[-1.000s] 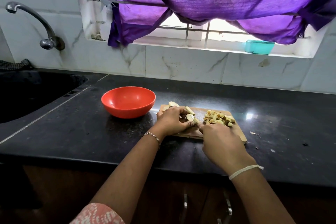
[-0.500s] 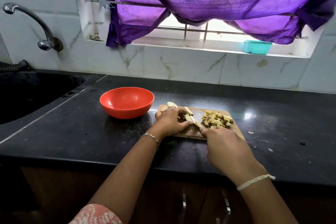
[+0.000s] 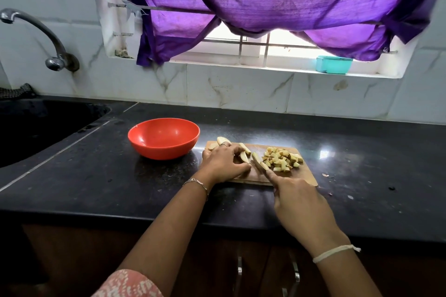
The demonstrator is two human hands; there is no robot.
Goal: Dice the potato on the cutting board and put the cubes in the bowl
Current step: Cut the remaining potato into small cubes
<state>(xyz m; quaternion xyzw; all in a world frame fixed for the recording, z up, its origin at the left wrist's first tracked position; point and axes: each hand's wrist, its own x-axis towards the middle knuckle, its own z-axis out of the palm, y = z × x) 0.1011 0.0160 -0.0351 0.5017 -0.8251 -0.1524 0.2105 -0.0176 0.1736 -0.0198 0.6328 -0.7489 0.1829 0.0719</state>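
On the cutting board (image 3: pixel 303 174), which sits near the front edge of the counter (image 3: pixel 96 188), the left hand (image 3: pixel 223 164) curls its fingers over a few potato strips (image 3: pixel 244 152) at the board's left end and pins them down. The right hand (image 3: pixel 299 202) is clenched around the handle of a knife (image 3: pixel 258 163), with its forefinger laid along the back of the blade. The blade lies just right of the left fingertips, between the held strips and the heap of cubes (image 3: pixel 281 159) towards the board's right end. The next cut probably falls on the strip ends nearest the blade. The orange bowl (image 3: pixel 164 149) stands just off the board's left end with nothing in it, nearer the left hand, so the cubes must later cross the whole board to reach it.
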